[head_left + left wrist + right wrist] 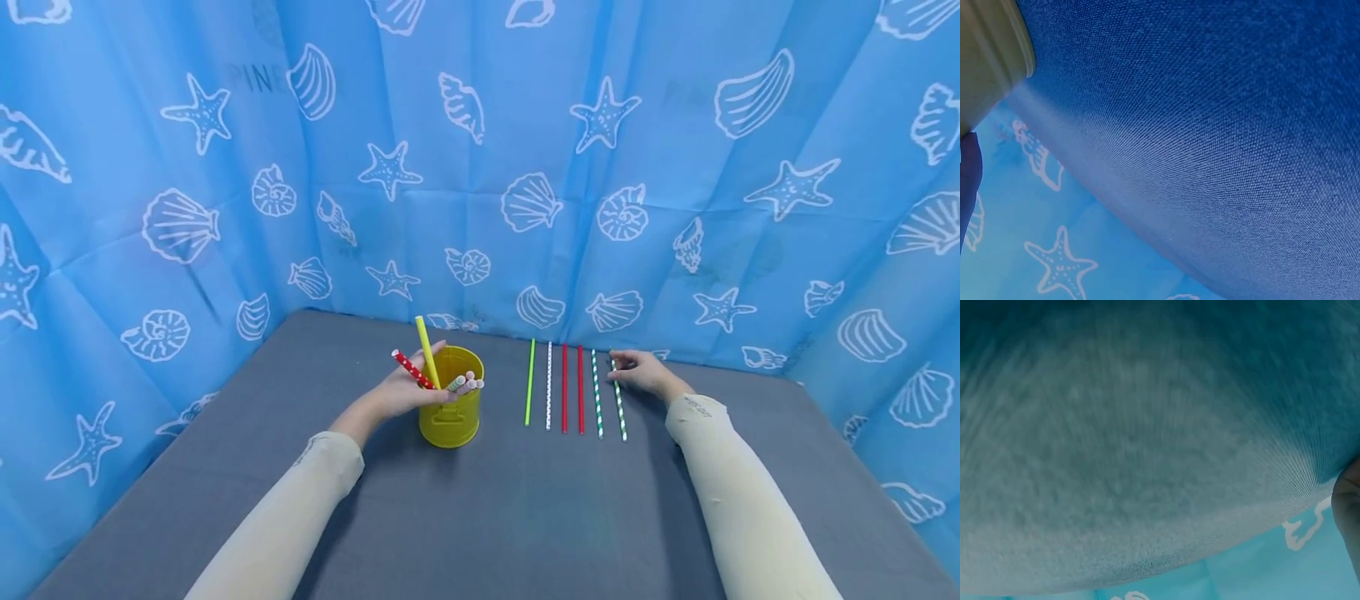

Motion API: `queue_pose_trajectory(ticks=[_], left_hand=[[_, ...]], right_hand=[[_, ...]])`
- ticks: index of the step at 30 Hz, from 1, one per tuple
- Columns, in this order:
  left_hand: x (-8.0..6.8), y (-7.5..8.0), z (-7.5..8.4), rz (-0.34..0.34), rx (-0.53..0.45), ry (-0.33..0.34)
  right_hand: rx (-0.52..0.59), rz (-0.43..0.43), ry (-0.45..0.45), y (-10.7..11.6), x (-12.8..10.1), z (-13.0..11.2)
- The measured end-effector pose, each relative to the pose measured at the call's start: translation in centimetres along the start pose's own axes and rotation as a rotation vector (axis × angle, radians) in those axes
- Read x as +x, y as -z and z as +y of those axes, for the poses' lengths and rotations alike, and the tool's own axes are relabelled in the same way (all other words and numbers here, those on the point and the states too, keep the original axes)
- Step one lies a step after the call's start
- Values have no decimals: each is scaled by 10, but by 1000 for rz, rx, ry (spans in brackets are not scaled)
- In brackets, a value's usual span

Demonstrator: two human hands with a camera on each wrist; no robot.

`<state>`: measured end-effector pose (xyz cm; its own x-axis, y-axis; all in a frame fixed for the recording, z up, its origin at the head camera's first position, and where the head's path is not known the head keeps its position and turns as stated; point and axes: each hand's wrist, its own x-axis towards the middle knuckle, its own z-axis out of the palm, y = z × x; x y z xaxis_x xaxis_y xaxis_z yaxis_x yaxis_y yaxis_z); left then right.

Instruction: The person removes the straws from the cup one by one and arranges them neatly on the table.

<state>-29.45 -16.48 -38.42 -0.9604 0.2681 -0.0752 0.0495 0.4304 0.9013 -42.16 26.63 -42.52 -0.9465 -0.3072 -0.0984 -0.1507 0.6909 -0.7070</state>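
Left hand curls round the yellow bucket at its rim, steadying it on the grey desk; fingers also seem to pinch the red dotted straw, though I cannot tell for sure. A yellow straw stands in the bucket, with several pale straw ends at the rim.

Right of the bucket, five straws lie side by side: green, white dotted, red, another red, green-striped.

Right hand: fingertips rest flat, relaxed, on the last striped straw, not gripping.

Judgement: laying-out step, a straw just being placed. Next move likely calls for pulling another straw from the bucket.
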Motion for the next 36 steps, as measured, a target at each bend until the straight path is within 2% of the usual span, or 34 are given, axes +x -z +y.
queue_pose_trajectory(ticks=[3,6,13,16,19,25,36], left_hand=[[0,-2,0,-7,-12,-9],[-1,-2,1,-13,-34,-23],[-1,-1,0,-18,-53,-36],[-1,0,1,-20,-55,-34],[-2,1,1,-15,-46,-35],[-2,1,1,-22,-44,-35],[-3,-2,1,-27,-44,-19]], right_hand=[[12,9,1,1,-3,2],[-1,-20,11,4,-7,2],[-71,-210,81,9,-23,-2],[-77,-263,102,6,-28,-5],[-117,-248,112,4,-29,-7],[-183,-215,64,1,-25,-9],[-185,-155,30,-1,-29,-4]])
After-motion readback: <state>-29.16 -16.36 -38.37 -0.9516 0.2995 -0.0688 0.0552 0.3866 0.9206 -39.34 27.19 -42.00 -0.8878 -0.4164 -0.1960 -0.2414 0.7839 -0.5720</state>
